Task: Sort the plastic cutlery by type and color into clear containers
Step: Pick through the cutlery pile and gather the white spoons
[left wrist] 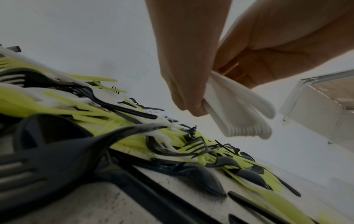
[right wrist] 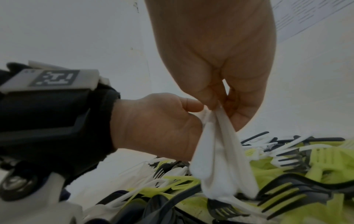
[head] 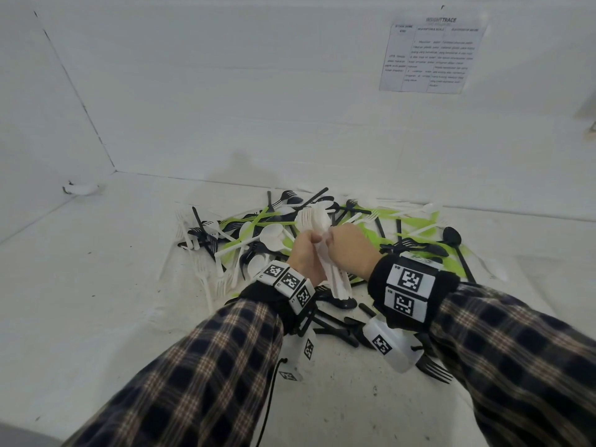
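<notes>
Both hands meet above the middle of a mixed heap of black, white and lime-green plastic cutlery (head: pixel 322 240) that lies on the white bench (head: pixel 96 285) near the far wall. The left hand (head: pixel 304 253) has its fingers curled around a nested stack of white plastic spoons (head: pixel 314 219), bowls pointing away and handles running down toward the person. The right hand (head: pixel 350 250) pinches the same stack at the necks, its grip clamped on the white plastic from the right side. A clear plastic container (left wrist: pixel 321 106) shows only in the left wrist view, just right of the hands. The spoons look light, stiff and smooth, so a stack probably slides apart easily; holding it around the handles, where the pieces nest tightly, should keep it together on the way to the container.
</notes>
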The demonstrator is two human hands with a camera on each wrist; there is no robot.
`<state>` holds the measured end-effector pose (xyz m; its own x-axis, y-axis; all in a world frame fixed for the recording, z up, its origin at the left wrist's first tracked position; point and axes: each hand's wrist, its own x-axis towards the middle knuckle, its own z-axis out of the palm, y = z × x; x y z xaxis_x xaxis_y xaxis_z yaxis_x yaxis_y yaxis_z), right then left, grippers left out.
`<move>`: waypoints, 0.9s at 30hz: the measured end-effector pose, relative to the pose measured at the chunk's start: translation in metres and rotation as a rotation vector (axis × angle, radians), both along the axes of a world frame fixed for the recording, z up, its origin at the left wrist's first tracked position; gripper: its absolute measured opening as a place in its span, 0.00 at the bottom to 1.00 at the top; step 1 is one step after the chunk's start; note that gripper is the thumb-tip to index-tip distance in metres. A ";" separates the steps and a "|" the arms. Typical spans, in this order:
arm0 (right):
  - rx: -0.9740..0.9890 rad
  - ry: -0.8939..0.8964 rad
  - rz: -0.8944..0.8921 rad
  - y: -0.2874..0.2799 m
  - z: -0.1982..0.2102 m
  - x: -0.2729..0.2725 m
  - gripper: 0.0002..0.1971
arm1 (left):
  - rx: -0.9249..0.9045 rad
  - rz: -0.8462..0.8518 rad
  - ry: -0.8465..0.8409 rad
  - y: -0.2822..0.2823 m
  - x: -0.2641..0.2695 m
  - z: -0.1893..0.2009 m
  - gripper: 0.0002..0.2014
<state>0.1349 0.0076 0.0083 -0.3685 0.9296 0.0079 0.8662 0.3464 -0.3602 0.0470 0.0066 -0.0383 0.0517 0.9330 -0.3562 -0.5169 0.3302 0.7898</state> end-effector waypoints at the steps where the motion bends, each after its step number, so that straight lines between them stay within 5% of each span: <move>1: -0.009 0.016 -0.012 0.002 -0.002 0.000 0.19 | -0.030 0.046 -0.007 -0.004 -0.001 0.005 0.13; 5: -0.033 0.164 0.003 0.003 -0.006 -0.001 0.09 | -0.099 0.099 -0.087 -0.006 -0.003 0.010 0.17; 10: -0.004 0.375 -0.092 0.005 -0.009 0.003 0.13 | -0.066 0.037 -0.152 -0.011 -0.004 0.014 0.16; 21: -0.021 0.316 0.122 0.006 -0.009 -0.009 0.17 | -0.034 0.039 -0.136 -0.015 -0.027 0.011 0.10; 27: -0.140 0.342 0.177 0.002 -0.005 -0.040 0.16 | -0.090 0.217 0.005 -0.020 -0.074 0.020 0.08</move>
<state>0.0951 0.0092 0.0037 -0.5212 0.8527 0.0357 0.6197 0.4069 -0.6711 -0.0269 -0.0134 -0.0181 -0.1485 0.8867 -0.4378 -0.5793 0.2808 0.7652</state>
